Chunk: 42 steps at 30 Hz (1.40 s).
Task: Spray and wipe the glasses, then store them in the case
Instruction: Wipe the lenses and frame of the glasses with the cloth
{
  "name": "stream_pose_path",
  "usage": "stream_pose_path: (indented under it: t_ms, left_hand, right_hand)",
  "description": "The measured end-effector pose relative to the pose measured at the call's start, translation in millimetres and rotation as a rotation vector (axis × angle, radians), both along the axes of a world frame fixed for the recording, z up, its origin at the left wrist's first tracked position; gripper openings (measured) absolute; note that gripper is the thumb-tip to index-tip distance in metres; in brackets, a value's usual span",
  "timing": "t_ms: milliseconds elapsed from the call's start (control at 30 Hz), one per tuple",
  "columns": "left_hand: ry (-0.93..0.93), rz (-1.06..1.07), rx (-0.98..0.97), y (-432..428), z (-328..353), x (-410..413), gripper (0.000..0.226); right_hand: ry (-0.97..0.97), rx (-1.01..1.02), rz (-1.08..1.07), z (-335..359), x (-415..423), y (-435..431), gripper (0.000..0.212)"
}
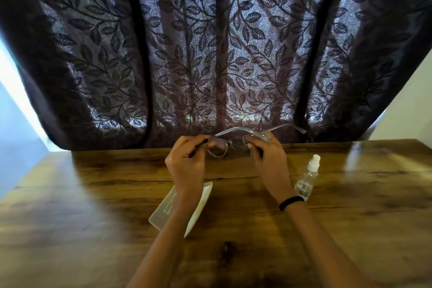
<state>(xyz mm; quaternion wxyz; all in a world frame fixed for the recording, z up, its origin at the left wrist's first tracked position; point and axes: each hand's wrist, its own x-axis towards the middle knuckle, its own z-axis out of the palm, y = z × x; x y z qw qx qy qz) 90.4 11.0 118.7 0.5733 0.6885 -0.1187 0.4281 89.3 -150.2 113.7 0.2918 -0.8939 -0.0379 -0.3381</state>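
Note:
Grey-framed glasses [221, 149] are held up above the far part of the wooden table [93, 194], their temple arms pointing away toward the curtain. My left hand [187, 161] grips the left end of the frame. My right hand [268, 159] pinches the right lens side with a small dark cloth [246, 141] between its fingers. A clear spray bottle [307, 176] with a white cap lies on the table just right of my right wrist. The open translucent white case [201, 206] lies on the table under my left forearm, partly hidden by it.
A dark leaf-patterned curtain [210, 54] hangs right behind the table's far edge. A black band [291, 202] circles my right wrist. Pale walls show at both sides of the curtain.

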Motion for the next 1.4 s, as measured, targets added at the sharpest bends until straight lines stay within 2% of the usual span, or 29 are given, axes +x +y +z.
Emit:
stream_pose_path:
  t_ms: [233,533,667,733,833,900,1100,1300,1400]
  left_hand:
    - [-0.047,0.095,0.026,-0.4,1.9,1.5,0.023]
    - [-0.063,0.105,0.017,-2.0,5.0,0.3,0.022]
    - [-0.077,0.113,0.036,-0.3,3.4,1.0,0.021]
    - [-0.083,0.110,0.039,0.6,2.5,2.3,0.023]
    - [-0.085,0.104,0.038,1.7,1.7,2.7,0.025]
    - [-0.083,0.100,0.033,2.3,0.6,2.6,0.024]
    - [-0.057,0.104,0.027,4.0,-2.4,4.0,0.022]
    - [-0.023,0.114,0.035,8.0,-5.6,3.0,0.025]
    - [0.000,0.094,0.026,7.5,-6.7,1.8,0.028]
  right_hand:
    - [-0.028,0.030,0.021,-3.4,-6.8,2.5,0.024]
    - [0.032,0.230,0.134,-6.3,-7.2,11.4,0.017]
    - [0.162,0.442,0.214,-2.0,-2.8,11.1,0.017]
    - [0.185,0.640,0.269,0.6,-4.5,8.9,0.010]
    - [0.211,1.013,0.364,2.1,-8.7,4.0,0.015]
    - [0.206,1.129,0.363,3.6,-9.2,-1.7,0.013]
    - [0.162,1.233,0.314,8.5,-11.4,-12.9,0.020]
    - [0.091,1.209,0.267,14.9,-5.2,-24.2,0.017]
    - [0.128,1.199,0.316,12.7,-0.5,-24.9,0.025]
